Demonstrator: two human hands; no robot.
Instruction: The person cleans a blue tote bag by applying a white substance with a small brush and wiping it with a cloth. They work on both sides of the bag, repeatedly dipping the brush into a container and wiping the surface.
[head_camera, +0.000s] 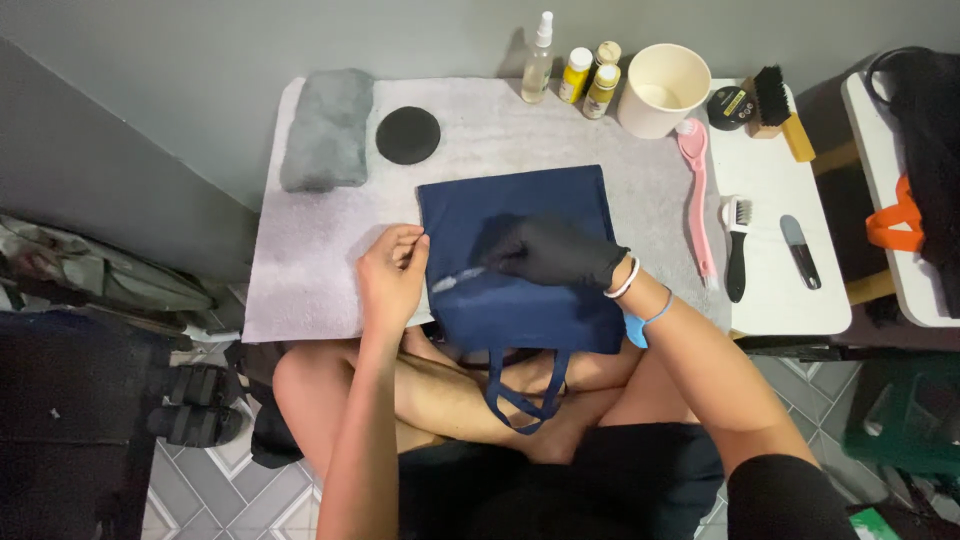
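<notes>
On grey towelling, the bare left hand (392, 272) pinches the navy fabric tote bag's (520, 250) edge, anchoring it; the black-gloved right hand (552, 253) presses flat, fingers together.

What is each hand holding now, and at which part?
The left hand pinches the navy tote bag at its left edge. The gloved right hand lies on the bag; whether it grips something cannot be told.

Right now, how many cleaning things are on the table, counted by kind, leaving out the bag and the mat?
Brushes: 3, a pink long-handled one, a black-handled one, a wooden one
Bottles: 4, one clear spray bottle, three small yellow ones
Cups: 1, cream
Round tins: 1
Black round pads: 1
Folded grey towels: 1
Total: 11
</notes>
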